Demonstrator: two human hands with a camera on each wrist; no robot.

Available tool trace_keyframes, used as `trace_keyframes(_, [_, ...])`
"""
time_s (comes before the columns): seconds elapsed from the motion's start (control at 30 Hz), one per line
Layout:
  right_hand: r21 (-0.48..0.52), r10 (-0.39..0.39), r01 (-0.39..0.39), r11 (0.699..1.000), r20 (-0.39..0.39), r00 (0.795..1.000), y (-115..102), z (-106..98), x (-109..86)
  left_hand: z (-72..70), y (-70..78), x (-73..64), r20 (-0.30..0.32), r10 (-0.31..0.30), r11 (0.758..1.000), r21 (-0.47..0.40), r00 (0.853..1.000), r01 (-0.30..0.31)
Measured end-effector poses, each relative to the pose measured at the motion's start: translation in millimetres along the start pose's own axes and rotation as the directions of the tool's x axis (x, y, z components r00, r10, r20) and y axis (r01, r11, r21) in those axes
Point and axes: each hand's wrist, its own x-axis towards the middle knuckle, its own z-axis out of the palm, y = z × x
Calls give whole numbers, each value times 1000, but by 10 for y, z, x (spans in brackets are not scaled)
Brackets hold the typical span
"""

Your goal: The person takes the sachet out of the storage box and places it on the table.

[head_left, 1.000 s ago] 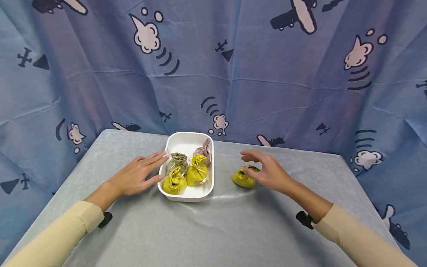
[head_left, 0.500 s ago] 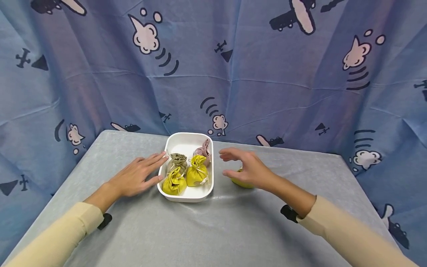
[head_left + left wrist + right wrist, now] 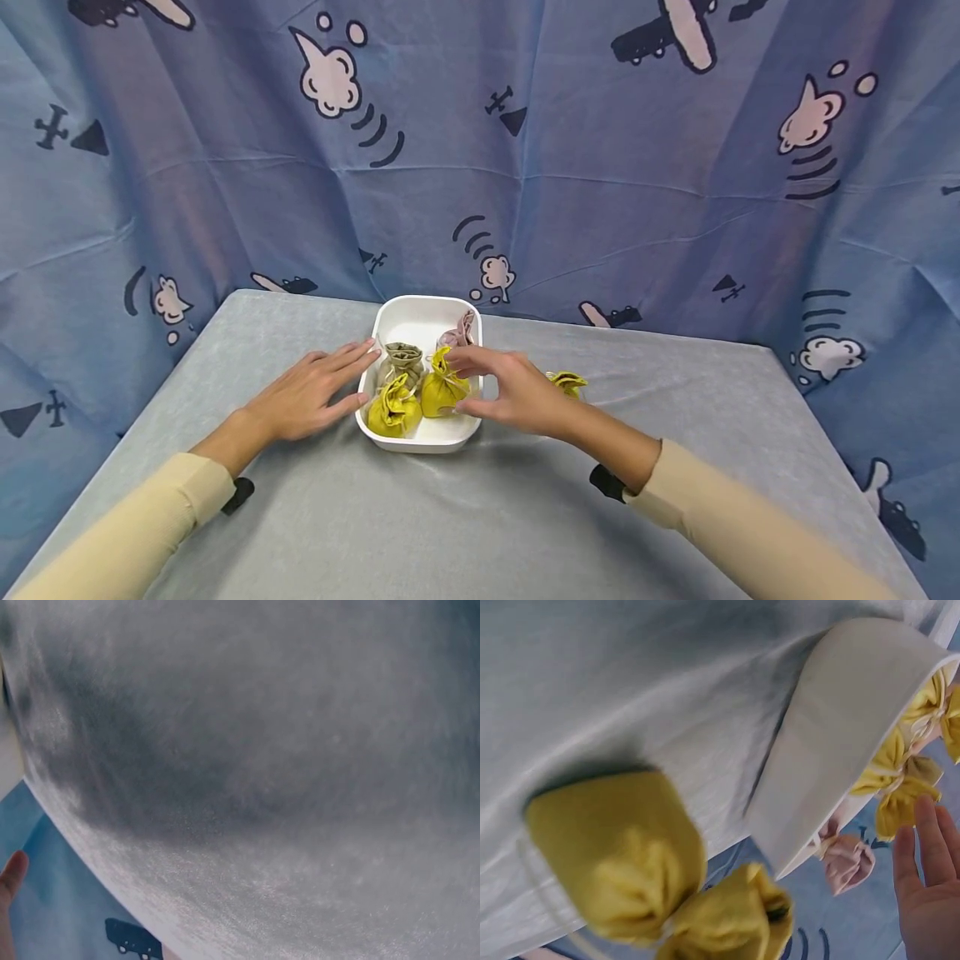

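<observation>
My left hand [image 3: 307, 396] lies at the left rim of a white plastic tray [image 3: 418, 447], fingers straight; one fingertip [image 3: 13, 871] shows at the edge of the left wrist view. Over the tray's right rim reaches my right hand [image 3: 517, 392], thumb and fingers spread either side of a yellow drawstring pouch [image 3: 437, 400]. In the right wrist view its fingers [image 3: 930, 847] look straight, right at that pouch. Also in the tray are a second yellow pouch [image 3: 392, 417], an olive-grey pouch [image 3: 406, 357] and a pink pouch [image 3: 467, 327], partly hidden by the right hand.
Another yellow pouch [image 3: 622, 847] lies on the grey cloth-covered table [image 3: 360, 525] right of the tray, mostly behind my right hand and wrist in the head view. A blue patterned curtain [image 3: 600, 167] hangs behind the table's far edge.
My right hand has moved left from the lone yellow pouch on the table to the yellow pouch at the tray's right side. The left hand, tray and pouches have stayed put.
</observation>
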Motion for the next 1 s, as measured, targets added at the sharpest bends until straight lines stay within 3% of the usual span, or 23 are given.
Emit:
trace_keyframes(0.4, [27, -36, 34, 999, 66, 997, -108, 247, 158, -23, 4, 18, 33, -24, 1000, 11, 999, 24])
trace_keyframes(0.6, [49, -19, 15, 999, 98, 995, -94, 342, 215, -28, -2, 16, 41, -24, 999, 28, 999, 23])
trace_keyframes(1.0, [-82, -45, 56, 995, 133, 990, -74, 499, 312, 0, -32, 12, 37, -20, 999, 30, 999, 19])
